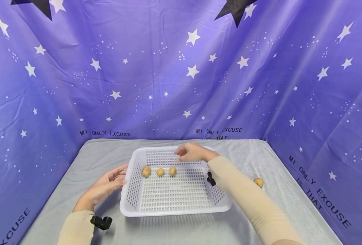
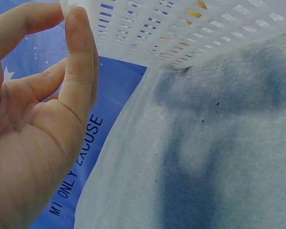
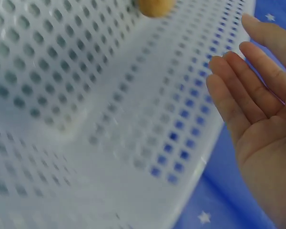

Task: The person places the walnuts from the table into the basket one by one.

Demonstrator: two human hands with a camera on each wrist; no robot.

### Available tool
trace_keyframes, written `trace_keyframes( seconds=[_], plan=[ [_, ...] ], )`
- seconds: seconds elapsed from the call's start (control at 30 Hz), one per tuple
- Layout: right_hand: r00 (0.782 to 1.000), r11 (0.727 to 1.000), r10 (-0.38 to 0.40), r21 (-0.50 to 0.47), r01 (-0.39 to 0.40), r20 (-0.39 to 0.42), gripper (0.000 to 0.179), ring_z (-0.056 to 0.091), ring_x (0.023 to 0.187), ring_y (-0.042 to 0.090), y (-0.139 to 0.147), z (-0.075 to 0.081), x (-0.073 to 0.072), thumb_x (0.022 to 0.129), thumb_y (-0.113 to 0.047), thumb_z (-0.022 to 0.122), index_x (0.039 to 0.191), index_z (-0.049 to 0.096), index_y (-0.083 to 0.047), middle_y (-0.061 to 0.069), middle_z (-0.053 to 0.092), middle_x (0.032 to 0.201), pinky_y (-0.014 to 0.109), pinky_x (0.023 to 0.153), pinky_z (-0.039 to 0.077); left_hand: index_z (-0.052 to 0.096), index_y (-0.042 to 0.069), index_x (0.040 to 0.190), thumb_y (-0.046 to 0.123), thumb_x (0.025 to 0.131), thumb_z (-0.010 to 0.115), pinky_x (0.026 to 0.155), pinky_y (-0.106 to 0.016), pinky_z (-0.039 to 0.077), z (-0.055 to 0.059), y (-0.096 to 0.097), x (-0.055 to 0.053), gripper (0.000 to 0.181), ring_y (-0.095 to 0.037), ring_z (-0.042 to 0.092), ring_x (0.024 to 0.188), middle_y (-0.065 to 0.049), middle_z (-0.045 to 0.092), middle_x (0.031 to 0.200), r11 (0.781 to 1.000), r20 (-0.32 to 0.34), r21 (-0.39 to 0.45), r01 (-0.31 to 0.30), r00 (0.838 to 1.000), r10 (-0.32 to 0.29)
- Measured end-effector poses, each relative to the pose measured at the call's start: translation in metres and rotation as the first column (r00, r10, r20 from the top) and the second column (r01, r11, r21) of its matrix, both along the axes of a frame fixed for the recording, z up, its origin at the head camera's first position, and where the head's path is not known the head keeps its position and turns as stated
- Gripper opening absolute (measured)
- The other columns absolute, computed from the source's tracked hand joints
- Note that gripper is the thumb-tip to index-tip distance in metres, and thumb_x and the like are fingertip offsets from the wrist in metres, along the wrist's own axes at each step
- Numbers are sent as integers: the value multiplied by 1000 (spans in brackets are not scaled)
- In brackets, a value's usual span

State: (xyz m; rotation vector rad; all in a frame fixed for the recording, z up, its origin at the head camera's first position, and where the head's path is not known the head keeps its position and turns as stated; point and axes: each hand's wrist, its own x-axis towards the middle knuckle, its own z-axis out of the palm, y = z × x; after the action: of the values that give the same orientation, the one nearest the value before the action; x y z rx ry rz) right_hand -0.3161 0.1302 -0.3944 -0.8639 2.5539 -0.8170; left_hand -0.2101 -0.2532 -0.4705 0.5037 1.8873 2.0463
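A white perforated plastic basket point(image 1: 176, 215) stands on the table, with three walnuts in a row along its back: one walnut point(image 1: 146, 171) at the left, a second walnut point(image 1: 160, 172) and a third walnut point(image 1: 172, 171) to its right. My left hand point(image 1: 108, 183) pinches the basket's left rim between thumb and fingers, which the left wrist view shows close up. Over the back wall of the basket hovers my right hand point(image 1: 193, 152), its fingers loosely bent and nothing in them. In the right wrist view a blurred walnut point(image 3: 155, 5) shows at the top edge.
Another walnut point(image 1: 258, 182) lies on the grey cloth-covered table point(image 1: 107, 156) to the right of the basket, beside my right forearm. A purple-blue star-printed curtain point(image 1: 156, 75) encloses the back and both sides.
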Motion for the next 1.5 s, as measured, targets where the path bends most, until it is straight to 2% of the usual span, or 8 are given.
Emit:
trace_keyframes(
  seconds=[0.27, 0.5, 0.8, 0.93, 1.03, 1.27, 1.5],
  plan=[
    [996, 999, -15, -30, 12, -91, 40, 67, 107, 16, 40, 27, 5, 92, -22, 72, 128, 67, -7, 10, 69, 123, 35, 95, 53, 18, -9, 155, -7, 96, 55, 93, -35, 55, -3, -4, -1, 70, -20, 63, 112, -21, 49, 134, 1000, -8, 1, 7, 1000, -7],
    [989, 997, -67, -57, 60, -132, 42, 67, 106, 22, 91, 30, 13, 92, -24, 74, 127, 67, -2, 13, 68, 122, 39, 93, 55, 17, -9, 155, -7, 97, 55, 94, -35, 55, -5, -6, -3, 70, -21, 63, 113, -21, 49, 134, 1000, -16, 2, 18, 1000, -18],
    [980, 989, -129, -85, 118, -148, 34, 67, 102, 27, 159, 8, 28, 94, -20, 72, 121, 69, 0, 14, 70, 116, 42, 89, 56, 16, -9, 155, -9, 97, 54, 94, -35, 54, -6, -5, -3, 69, -20, 63, 113, -22, 48, 135, 1000, -16, 6, 21, 1000, -21],
    [975, 987, -155, -67, 146, -159, 33, 69, 99, 25, 183, -6, 37, 93, -22, 73, 120, 70, -2, 16, 71, 113, 39, 85, 58, 16, -9, 155, -9, 97, 54, 95, -35, 54, -5, -5, -3, 69, -21, 63, 114, -21, 49, 135, 1000, -19, 14, 24, 1000, -24],
    [973, 982, -188, -49, 183, -131, 33, 68, 98, 24, 197, -15, 46, 94, -22, 72, 120, 70, -2, 16, 71, 113, 37, 84, 57, 16, -9, 155, -9, 97, 53, 95, -36, 54, -6, -4, -3, 69, -22, 63, 114, -21, 49, 135, 999, -24, 17, 34, 999, -33],
    [973, 973, -231, -2, 231, -19, 37, 68, 101, 27, 220, -39, 61, 93, -21, 72, 120, 67, 5, 17, 71, 111, 42, 90, 55, 17, -9, 155, -9, 97, 54, 95, -36, 54, -7, -3, -3, 69, -21, 63, 113, -19, 50, 134, 1000, -8, 15, 22, 1000, -22],
    [968, 967, -252, 30, 252, 7, 35, 68, 94, 23, 231, -54, 67, 89, -23, 77, 113, 71, 3, 8, 73, 102, 40, 84, 55, 17, -9, 155, -7, 97, 55, 97, -36, 53, -6, -3, -3, 69, -20, 63, 113, -21, 49, 135, 1000, -4, 6, 21, 1000, -21]
  ],
)
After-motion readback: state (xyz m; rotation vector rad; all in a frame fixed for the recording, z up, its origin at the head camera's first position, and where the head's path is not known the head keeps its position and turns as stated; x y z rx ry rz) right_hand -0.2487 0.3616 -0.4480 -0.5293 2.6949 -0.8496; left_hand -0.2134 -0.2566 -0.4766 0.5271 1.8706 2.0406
